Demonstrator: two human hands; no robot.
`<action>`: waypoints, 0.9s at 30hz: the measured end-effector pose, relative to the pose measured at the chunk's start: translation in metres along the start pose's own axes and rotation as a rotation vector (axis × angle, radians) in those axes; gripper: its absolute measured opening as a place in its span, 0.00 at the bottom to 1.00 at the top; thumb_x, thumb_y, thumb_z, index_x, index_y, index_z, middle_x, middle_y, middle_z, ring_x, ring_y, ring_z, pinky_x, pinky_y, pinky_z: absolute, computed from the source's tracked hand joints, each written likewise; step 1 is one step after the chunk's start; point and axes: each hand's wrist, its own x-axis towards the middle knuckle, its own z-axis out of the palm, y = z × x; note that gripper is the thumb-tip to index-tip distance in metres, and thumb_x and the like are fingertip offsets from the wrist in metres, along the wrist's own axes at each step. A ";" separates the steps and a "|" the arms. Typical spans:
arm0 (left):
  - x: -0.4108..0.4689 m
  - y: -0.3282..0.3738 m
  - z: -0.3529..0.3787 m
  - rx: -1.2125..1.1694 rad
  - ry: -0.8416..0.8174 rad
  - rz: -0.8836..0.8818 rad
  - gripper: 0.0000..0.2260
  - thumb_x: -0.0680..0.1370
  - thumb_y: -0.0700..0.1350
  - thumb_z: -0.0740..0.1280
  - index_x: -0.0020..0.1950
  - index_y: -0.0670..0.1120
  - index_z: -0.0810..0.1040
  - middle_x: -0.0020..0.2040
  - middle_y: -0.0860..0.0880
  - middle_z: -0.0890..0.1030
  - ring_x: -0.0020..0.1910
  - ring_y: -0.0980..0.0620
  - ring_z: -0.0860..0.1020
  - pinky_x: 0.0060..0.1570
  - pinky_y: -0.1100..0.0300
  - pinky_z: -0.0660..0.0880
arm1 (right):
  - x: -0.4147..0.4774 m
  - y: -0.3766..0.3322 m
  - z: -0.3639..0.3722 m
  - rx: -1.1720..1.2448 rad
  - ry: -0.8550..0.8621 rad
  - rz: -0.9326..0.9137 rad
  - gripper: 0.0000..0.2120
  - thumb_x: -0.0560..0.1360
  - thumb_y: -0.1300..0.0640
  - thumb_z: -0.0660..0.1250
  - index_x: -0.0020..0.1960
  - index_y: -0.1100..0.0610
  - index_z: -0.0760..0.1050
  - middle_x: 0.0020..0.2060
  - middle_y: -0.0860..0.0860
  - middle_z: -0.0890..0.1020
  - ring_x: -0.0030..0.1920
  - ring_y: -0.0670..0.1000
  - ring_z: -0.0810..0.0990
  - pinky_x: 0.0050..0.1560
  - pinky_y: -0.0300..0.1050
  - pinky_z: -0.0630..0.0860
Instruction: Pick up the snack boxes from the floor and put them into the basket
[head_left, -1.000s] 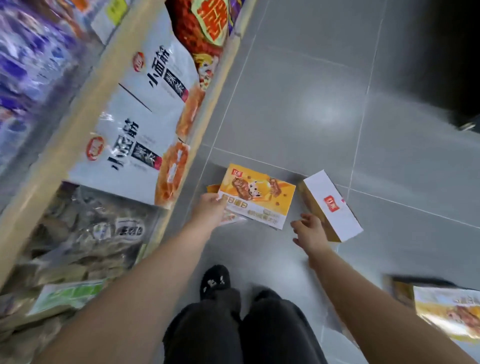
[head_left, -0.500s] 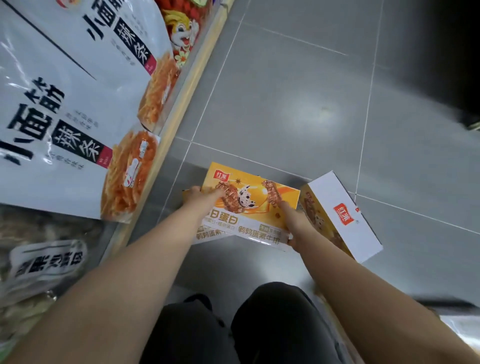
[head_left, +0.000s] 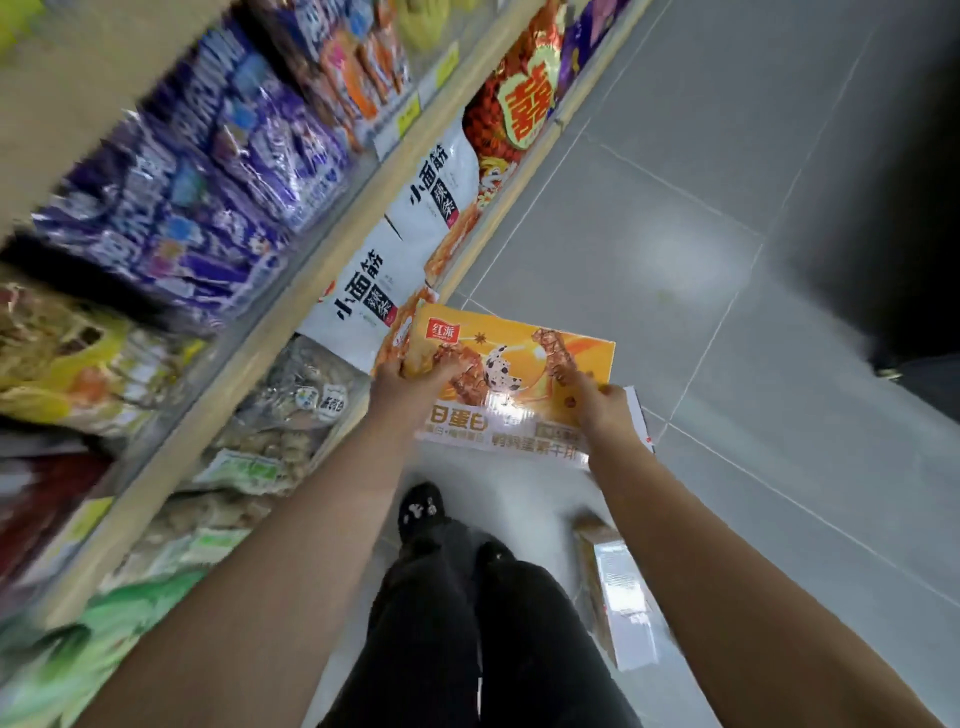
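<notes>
An orange and yellow snack box (head_left: 511, 348) with a spotted dog picture is held up above the grey floor. My left hand (head_left: 408, 382) grips its left edge and my right hand (head_left: 600, 410) grips its right side. Just behind my right hand, the white edge of a second box (head_left: 638, 415) shows, mostly hidden. A third box (head_left: 615, 597), brown with a white face, lies on the floor beside my right leg. No basket is in view.
A wooden shop shelf (head_left: 322, 270) full of snack bags runs along the left, close to my left arm. My legs and black shoes (head_left: 421, 512) are below the box. Grey tiled floor (head_left: 701, 234) stretches ahead and right, with a dark fixture (head_left: 914, 260) at far right.
Both hands closed on the orange box and lifted it off the floor. The view has tilted up, so more of the shelf shows now.
</notes>
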 end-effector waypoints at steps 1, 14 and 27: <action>-0.023 0.006 -0.010 -0.029 0.015 0.010 0.42 0.55 0.63 0.77 0.64 0.48 0.72 0.56 0.49 0.81 0.54 0.49 0.80 0.58 0.48 0.75 | -0.022 -0.012 -0.006 -0.024 0.000 -0.042 0.15 0.75 0.43 0.67 0.45 0.56 0.75 0.38 0.51 0.78 0.42 0.54 0.78 0.32 0.40 0.69; -0.270 -0.047 -0.077 -0.461 0.432 -0.054 0.34 0.62 0.61 0.75 0.63 0.47 0.75 0.55 0.46 0.82 0.50 0.46 0.81 0.53 0.51 0.78 | -0.212 -0.041 -0.024 -0.449 -0.398 -0.324 0.05 0.72 0.56 0.67 0.39 0.56 0.72 0.37 0.56 0.78 0.38 0.54 0.76 0.42 0.47 0.72; -0.448 -0.227 -0.118 -0.849 1.060 -0.160 0.11 0.76 0.49 0.68 0.51 0.43 0.73 0.46 0.42 0.80 0.35 0.47 0.77 0.36 0.56 0.74 | -0.371 0.082 -0.004 -0.853 -0.884 -0.647 0.11 0.76 0.51 0.68 0.37 0.51 0.71 0.34 0.48 0.76 0.34 0.47 0.74 0.46 0.45 0.70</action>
